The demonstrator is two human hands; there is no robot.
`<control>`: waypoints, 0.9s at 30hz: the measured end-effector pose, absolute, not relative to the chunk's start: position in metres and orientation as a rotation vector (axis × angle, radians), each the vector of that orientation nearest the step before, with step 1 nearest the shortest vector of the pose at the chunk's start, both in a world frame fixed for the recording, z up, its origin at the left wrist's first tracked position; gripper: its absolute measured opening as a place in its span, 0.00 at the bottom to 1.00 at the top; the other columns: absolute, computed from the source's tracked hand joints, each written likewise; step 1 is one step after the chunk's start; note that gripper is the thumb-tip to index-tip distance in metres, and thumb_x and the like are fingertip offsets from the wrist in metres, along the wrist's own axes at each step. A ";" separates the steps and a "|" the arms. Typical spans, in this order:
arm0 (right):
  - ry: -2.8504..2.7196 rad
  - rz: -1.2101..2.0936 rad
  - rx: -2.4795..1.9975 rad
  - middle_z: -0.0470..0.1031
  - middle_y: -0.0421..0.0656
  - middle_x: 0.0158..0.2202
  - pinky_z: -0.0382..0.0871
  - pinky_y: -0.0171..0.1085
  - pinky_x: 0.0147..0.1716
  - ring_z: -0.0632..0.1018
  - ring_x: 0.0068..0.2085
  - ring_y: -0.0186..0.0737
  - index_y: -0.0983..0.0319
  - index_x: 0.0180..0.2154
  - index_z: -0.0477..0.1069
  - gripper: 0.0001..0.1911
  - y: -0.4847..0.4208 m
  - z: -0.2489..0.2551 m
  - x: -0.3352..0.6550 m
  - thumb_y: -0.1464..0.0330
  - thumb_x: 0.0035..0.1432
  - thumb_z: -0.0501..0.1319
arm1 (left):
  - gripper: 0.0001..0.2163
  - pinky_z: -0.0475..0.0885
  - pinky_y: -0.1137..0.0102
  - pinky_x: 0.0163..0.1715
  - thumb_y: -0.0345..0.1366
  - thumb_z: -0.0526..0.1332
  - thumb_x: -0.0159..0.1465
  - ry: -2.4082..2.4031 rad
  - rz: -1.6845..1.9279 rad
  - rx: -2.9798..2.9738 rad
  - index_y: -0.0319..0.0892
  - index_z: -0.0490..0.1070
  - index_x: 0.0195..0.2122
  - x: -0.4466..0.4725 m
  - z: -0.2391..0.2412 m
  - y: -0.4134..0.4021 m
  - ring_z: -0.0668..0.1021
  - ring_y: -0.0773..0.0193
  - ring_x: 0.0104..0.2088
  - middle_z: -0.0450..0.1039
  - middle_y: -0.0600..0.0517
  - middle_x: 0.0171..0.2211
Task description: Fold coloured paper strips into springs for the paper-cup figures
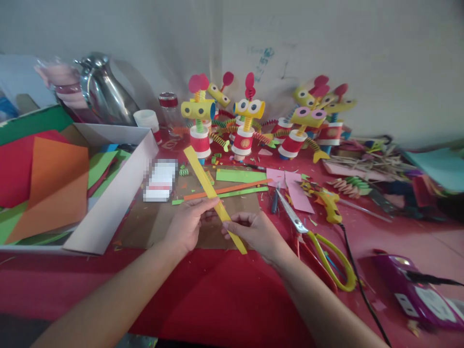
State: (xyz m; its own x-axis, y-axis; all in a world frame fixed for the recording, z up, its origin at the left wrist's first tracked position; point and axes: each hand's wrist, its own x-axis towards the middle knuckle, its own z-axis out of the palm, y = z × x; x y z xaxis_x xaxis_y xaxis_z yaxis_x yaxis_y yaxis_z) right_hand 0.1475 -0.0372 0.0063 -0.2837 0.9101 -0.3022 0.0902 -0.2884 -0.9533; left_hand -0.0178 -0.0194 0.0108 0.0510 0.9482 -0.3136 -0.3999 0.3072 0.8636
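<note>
A long yellow paper strip [200, 172] slants across the middle, held up over a brown cardboard sheet [145, 224]. My left hand [188, 220] pinches it near the middle between thumb and fingers. Lower down the strip, my right hand [252, 229] grips it too, thumb on top. Behind the hands lie an orange paper strip [232, 188], a thin green strip [242, 192] and a wider green paper piece [237, 176]. Pink paper pieces [299, 193] lie to the right of these.
Scissors [295, 217] with red and yellow handles and a yellow glue gun [329, 205] lie at right, near a purple power strip [416, 290]. A white box [119, 179] of coloured paper stands left. Several paper-cup figures [242, 140] line the wall beside a steel jug [105, 92].
</note>
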 end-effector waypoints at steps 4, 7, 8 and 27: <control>-1.336 1.598 -1.326 0.79 0.42 0.27 0.67 0.32 0.26 0.77 0.27 0.35 0.62 0.26 0.75 0.11 -0.037 0.009 0.149 0.60 0.47 0.67 | 0.06 0.70 0.70 0.35 0.37 0.70 0.51 0.975 1.235 0.642 0.40 0.78 0.27 -0.016 0.011 -0.020 0.77 0.66 0.31 0.78 0.50 0.28; -1.303 1.580 -1.335 0.78 0.41 0.24 0.66 0.32 0.24 0.76 0.25 0.35 0.61 0.24 0.75 0.11 -0.036 0.009 0.149 0.60 0.45 0.68 | 0.07 0.69 0.70 0.34 0.38 0.69 0.52 0.954 1.162 0.686 0.40 0.78 0.29 -0.016 0.011 -0.022 0.75 0.66 0.30 0.77 0.51 0.28; -1.291 1.582 -1.340 0.77 0.41 0.23 0.66 0.32 0.24 0.76 0.25 0.35 0.61 0.24 0.75 0.11 -0.036 0.009 0.149 0.60 0.45 0.68 | 0.08 0.69 0.70 0.33 0.39 0.70 0.52 0.969 1.110 0.728 0.40 0.78 0.29 -0.016 0.011 -0.022 0.75 0.67 0.29 0.76 0.51 0.27; -1.497 1.423 -1.357 0.77 0.39 0.25 0.65 0.34 0.30 0.75 0.29 0.36 0.59 0.26 0.78 0.11 -0.035 0.007 0.153 0.59 0.52 0.63 | 0.06 0.68 0.74 0.31 0.35 0.72 0.49 1.003 1.297 0.653 0.41 0.78 0.26 -0.025 0.012 -0.012 0.73 0.72 0.28 0.74 0.55 0.27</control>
